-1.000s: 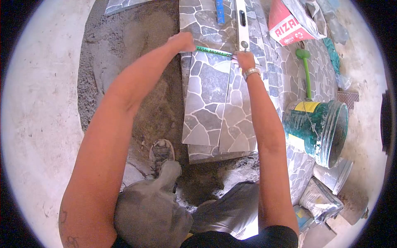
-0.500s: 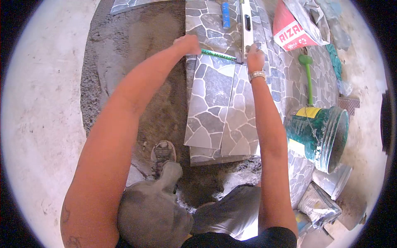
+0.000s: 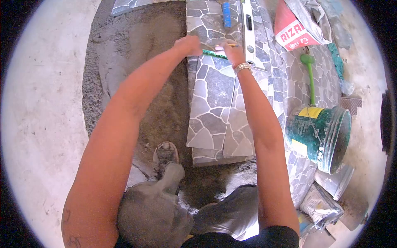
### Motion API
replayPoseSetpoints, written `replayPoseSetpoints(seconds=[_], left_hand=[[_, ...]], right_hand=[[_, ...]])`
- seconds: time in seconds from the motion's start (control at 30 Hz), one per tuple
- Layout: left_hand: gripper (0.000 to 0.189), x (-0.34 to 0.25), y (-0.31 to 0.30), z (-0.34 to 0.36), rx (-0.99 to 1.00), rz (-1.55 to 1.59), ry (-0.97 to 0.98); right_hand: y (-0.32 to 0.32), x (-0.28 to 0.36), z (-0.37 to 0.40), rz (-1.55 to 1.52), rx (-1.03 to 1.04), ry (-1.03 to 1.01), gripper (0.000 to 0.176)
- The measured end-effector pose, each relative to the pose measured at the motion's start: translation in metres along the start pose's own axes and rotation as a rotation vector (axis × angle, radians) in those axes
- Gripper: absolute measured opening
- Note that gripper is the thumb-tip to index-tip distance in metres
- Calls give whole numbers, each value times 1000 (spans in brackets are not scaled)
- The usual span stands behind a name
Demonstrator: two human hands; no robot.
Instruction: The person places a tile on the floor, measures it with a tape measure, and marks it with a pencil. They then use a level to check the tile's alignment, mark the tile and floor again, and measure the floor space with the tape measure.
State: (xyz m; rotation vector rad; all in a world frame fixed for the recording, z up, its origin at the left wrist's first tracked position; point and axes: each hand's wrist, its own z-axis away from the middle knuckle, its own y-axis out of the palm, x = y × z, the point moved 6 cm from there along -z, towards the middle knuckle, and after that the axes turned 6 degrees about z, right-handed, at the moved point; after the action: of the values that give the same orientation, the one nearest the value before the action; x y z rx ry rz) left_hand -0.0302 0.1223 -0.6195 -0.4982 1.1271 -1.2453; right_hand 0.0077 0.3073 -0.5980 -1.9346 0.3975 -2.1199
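My left hand [image 3: 189, 45] is closed at the left end of a green strip [image 3: 214, 54], which lies across the top of a grey stone-patterned tile [image 3: 213, 95]. Over the strip's right end, my right hand [image 3: 230, 51] is closed around something thin, with an orange-yellow tip showing by the fingers; it looks like a pencil. A white spirit level [image 3: 249, 31] lies just right of my right hand. Above the strip, a blue-handled tool [image 3: 226, 15] rests on the tiles.
Wet mortar [image 3: 153, 87] spreads on the left. On the right are a red and white bag [image 3: 291, 29], a green mallet [image 3: 309, 76], a green bucket [image 3: 318, 134] and a crumpled sack [image 3: 320, 206]. My shoe [image 3: 166, 153] stands on the mortar side.
My right hand has moved left, away from the spirit level and onto the strip's right end. The level's lower end now shows more. My left hand has stayed at the strip's left end.
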Motion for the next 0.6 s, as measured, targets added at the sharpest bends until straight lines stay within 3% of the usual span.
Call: replayPoseSetpoints(seconds=[0.07, 0.4, 0.53, 0.6], left_hand=[[38, 1, 0, 0, -69, 33, 41], [35, -1, -2, 5, -54, 7, 3], [35, 0, 2, 3, -64, -2, 2], [35, -1, 2, 0, -72, -13, 22]], right_hand=[[14, -40, -28, 72, 61, -21, 23], [33, -27, -33, 95, 250, 60, 20], [35, -46, -40, 100, 205, 54, 21], [32, -20, -28, 10, 69, -21, 22]])
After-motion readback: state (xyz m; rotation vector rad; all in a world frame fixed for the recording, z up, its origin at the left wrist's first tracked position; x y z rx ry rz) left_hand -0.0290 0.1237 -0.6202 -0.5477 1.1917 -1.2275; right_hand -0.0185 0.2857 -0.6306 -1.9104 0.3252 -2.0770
